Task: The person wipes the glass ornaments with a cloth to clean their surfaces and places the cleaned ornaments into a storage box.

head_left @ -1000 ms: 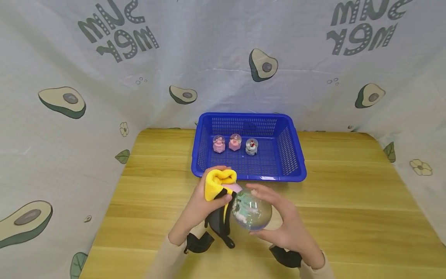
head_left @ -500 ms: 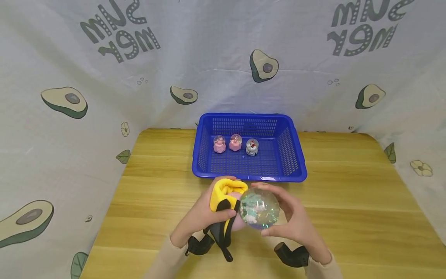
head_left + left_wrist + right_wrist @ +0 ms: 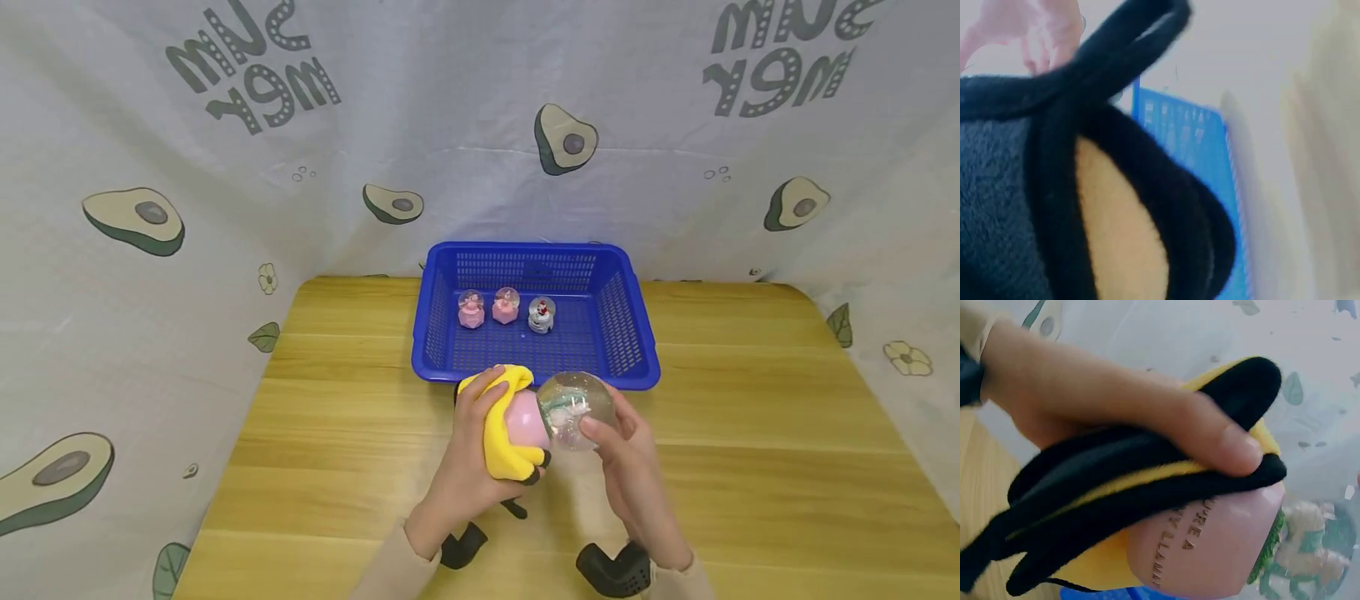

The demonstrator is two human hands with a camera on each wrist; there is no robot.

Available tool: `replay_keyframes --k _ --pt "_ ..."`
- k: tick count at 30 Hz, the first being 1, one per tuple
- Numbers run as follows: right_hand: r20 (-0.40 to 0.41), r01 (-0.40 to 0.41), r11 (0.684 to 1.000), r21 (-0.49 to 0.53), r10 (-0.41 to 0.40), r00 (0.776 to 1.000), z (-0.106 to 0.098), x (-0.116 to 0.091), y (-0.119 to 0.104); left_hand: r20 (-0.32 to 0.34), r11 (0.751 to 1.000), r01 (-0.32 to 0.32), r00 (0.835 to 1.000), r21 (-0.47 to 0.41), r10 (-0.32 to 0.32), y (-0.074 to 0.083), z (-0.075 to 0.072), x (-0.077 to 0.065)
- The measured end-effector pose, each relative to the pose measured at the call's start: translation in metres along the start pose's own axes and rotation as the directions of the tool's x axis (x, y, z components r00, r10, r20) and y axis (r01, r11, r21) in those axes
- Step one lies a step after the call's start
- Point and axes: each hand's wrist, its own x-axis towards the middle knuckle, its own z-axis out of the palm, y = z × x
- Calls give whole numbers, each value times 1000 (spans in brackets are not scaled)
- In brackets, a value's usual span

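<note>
A large snow globe tilts sideways between both hands in the head view, with its clear glass ball [image 3: 576, 410] to the right and its pink base [image 3: 527, 419] to the left. My left hand [image 3: 463, 454] grips a yellow cleaning cloth [image 3: 497, 429] wrapped against the base. Dark grey cloth [image 3: 994, 169] with black edging fills much of the left wrist view. Raised lettering shows on the pink base [image 3: 1179, 550] in the right wrist view, beside a white and green figure [image 3: 1304, 544] inside the ball. My right hand [image 3: 637, 471] holds the glass ball, thumb on its near side.
A blue plastic basket [image 3: 645, 379] stands behind the hands on the wooden table [image 3: 750, 433]. Inside it are two small pink snow globes [image 3: 471, 310] and a white one [image 3: 542, 315]. A patterned curtain [image 3: 465, 100] hangs behind.
The snow globe has turned, its ball now pointing right and more base showing. My left hand has rolled over, bringing the cloth's yellow side round the base. My right thumb has moved onto the ball's near side.
</note>
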Motion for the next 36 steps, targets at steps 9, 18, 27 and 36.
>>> replay_keyframes --k 9,18,27,36 --pt "207 251 965 -82 -230 951 2 0 -6 101 730 353 925 -586 -366 -9 -3 -9" --pt "440 460 884 88 -448 778 -1 13 -3 204 633 440 888 -637 -411 -12 -7 -12" --pt "576 475 873 109 -445 686 -1 16 -8 207 747 403 915 -528 -348 -6 -20 0" --pt "714 543 837 65 -420 561 -2 18 -12 323 714 476 878 -513 -353 -6 -28 14"
